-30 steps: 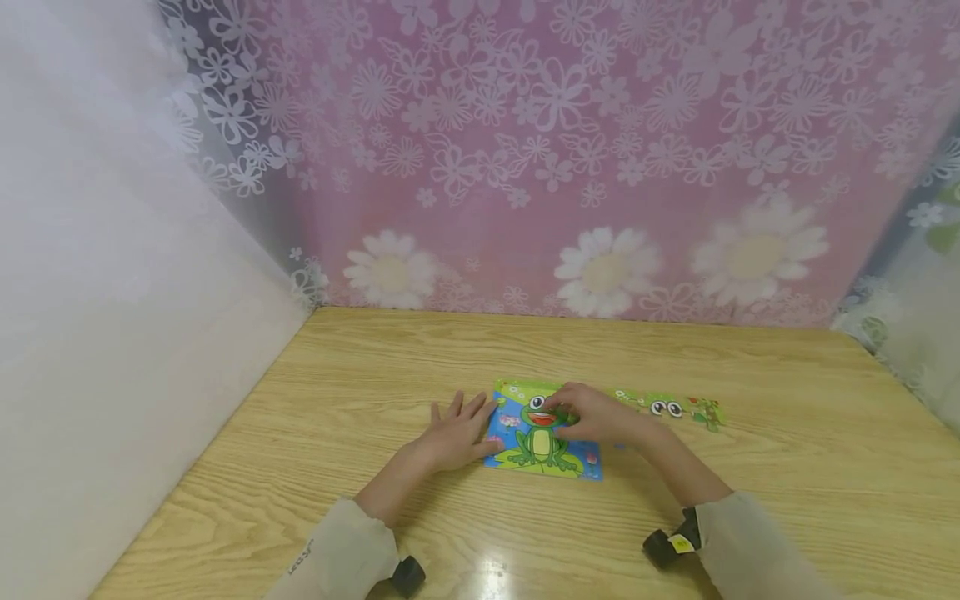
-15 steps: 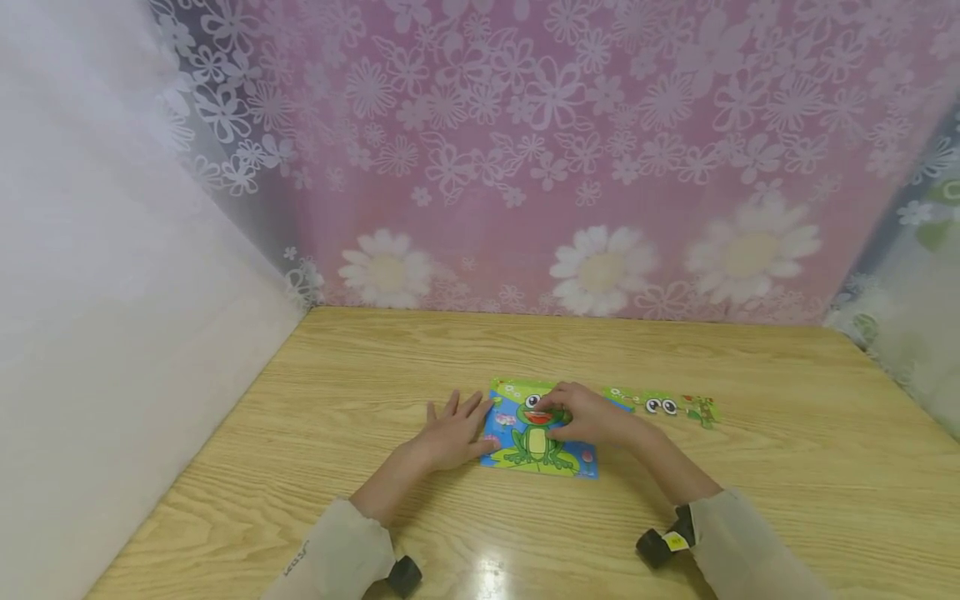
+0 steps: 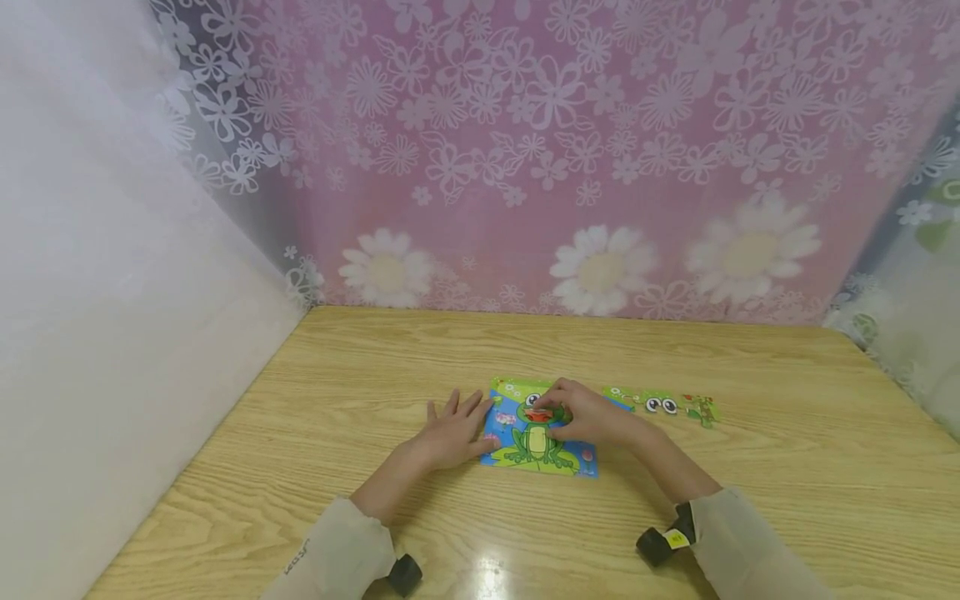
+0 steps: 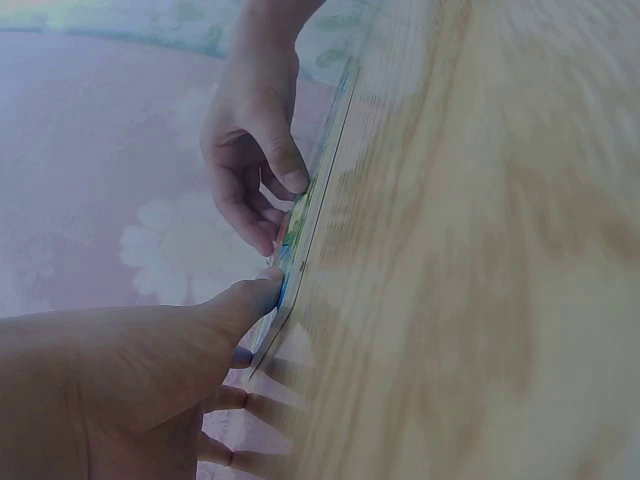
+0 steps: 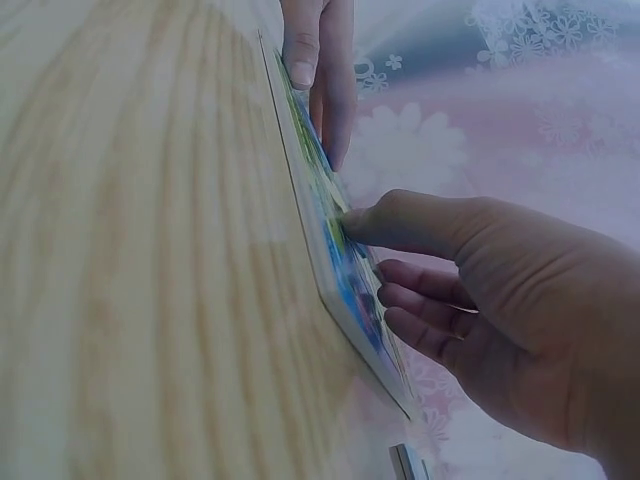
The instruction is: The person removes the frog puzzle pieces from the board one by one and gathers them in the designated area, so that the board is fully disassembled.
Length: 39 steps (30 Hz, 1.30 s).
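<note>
A frog jigsaw puzzle board (image 3: 579, 468) lies on the wooden table in the head view. My left hand (image 3: 450, 437) rests flat at its left side with fingers spread, the thumb touching the board's edge. Over the upper right part of the board, my right hand (image 3: 596, 417) bends its thumb and fingers around a puzzle piece (image 3: 537, 414) bearing the frog's red mouth. That piece looks slightly tilted, and the hand covers its right part. In the right wrist view the thumb (image 5: 365, 225) presses low at the board's surface, other fingers curled beside it.
Several loose puzzle pieces lie right of the board, among them one with two frog eyes (image 3: 661, 406) and a leafy one (image 3: 702, 410). A pink floral cloth (image 3: 480, 250) hangs behind the table (image 3: 360, 358); a white wall (image 3: 150, 333) borders it on the left.
The right fingertips have shifted slightly, and the mouth piece now looks a little tilted. The left hand has kept its place; the head view moved a little.
</note>
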Each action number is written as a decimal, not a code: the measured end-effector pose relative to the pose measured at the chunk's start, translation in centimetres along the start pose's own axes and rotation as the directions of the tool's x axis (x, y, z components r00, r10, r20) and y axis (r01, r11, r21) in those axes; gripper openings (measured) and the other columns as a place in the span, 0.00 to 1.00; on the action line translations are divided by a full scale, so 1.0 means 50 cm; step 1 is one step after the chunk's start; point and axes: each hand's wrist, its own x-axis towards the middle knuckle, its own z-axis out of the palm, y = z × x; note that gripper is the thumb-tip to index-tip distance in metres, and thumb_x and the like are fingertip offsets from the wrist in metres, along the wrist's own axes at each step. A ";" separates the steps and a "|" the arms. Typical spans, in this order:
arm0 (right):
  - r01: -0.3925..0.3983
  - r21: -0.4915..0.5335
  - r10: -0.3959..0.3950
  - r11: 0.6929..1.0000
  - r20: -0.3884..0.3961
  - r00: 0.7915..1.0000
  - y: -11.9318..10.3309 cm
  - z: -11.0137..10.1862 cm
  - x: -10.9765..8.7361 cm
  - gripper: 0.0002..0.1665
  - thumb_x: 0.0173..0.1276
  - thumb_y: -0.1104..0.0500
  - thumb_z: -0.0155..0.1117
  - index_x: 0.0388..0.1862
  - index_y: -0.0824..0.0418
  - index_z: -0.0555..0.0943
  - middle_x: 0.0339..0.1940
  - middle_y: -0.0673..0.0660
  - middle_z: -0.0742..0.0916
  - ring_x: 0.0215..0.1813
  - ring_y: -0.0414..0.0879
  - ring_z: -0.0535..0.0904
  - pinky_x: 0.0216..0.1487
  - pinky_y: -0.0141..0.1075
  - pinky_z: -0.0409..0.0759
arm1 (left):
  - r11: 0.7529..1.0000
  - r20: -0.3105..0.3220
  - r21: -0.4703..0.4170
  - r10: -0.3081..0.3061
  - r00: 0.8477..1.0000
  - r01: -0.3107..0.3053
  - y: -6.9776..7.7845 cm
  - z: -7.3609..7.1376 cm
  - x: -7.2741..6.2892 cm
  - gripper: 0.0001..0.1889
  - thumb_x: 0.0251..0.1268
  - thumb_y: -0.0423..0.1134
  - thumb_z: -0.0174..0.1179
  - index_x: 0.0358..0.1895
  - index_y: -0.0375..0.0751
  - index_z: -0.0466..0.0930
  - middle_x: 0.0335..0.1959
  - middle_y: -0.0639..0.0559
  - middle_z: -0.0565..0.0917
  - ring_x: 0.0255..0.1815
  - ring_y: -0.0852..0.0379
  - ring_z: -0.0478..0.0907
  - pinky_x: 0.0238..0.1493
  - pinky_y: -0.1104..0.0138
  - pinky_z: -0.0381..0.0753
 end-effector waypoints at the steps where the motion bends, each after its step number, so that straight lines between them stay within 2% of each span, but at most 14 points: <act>1: 0.001 0.000 -0.001 1.000 0.003 1.000 0.001 0.000 0.000 0.22 0.57 0.58 0.69 0.52 0.60 0.79 0.43 0.52 0.75 0.40 0.46 0.70 0.37 0.37 0.72 | 1.000 0.000 0.003 -0.001 1.000 0.001 0.000 0.001 0.001 0.38 0.67 0.60 0.45 0.73 0.44 0.48 0.72 0.43 0.47 0.70 0.36 0.36 0.57 0.34 0.37; 20: 0.032 -0.009 -0.032 0.999 -0.022 0.999 0.007 0.000 -0.002 0.21 0.58 0.59 0.67 0.51 0.61 0.79 0.42 0.52 0.76 0.35 0.45 0.71 0.34 0.35 0.73 | 1.000 -0.002 0.006 -0.002 1.000 0.002 0.004 -0.005 -0.002 0.37 0.67 0.60 0.45 0.73 0.44 0.48 0.72 0.43 0.48 0.70 0.37 0.37 0.57 0.34 0.38; 24: 0.041 0.001 -0.040 0.999 -0.025 0.999 0.012 -0.003 -0.007 0.21 0.57 0.60 0.67 0.51 0.61 0.79 0.42 0.52 0.76 0.36 0.46 0.72 0.36 0.36 0.74 | 1.000 0.002 -0.007 0.003 1.000 -0.003 0.006 -0.005 -0.003 0.38 0.67 0.59 0.45 0.73 0.43 0.48 0.72 0.42 0.48 0.70 0.36 0.37 0.57 0.34 0.37; 31: 0.011 0.034 -0.011 0.999 -0.011 1.000 0.017 -0.022 -0.027 0.21 0.57 0.62 0.65 0.52 0.60 0.78 0.46 0.52 0.75 0.45 0.49 0.74 0.43 0.41 0.76 | 1.000 0.005 0.007 -0.006 1.000 0.006 0.005 -0.003 -0.003 0.37 0.67 0.59 0.44 0.73 0.43 0.47 0.72 0.43 0.47 0.70 0.36 0.36 0.57 0.34 0.36; 39: -0.005 0.043 0.007 0.999 -0.057 0.998 0.027 -0.055 -0.068 0.20 0.57 0.65 0.64 0.51 0.59 0.79 0.47 0.52 0.75 0.45 0.49 0.73 0.42 0.41 0.74 | 1.000 0.001 -0.003 -0.006 1.000 0.006 0.005 -0.003 -0.002 0.38 0.67 0.60 0.45 0.73 0.43 0.48 0.72 0.43 0.48 0.70 0.36 0.37 0.57 0.34 0.36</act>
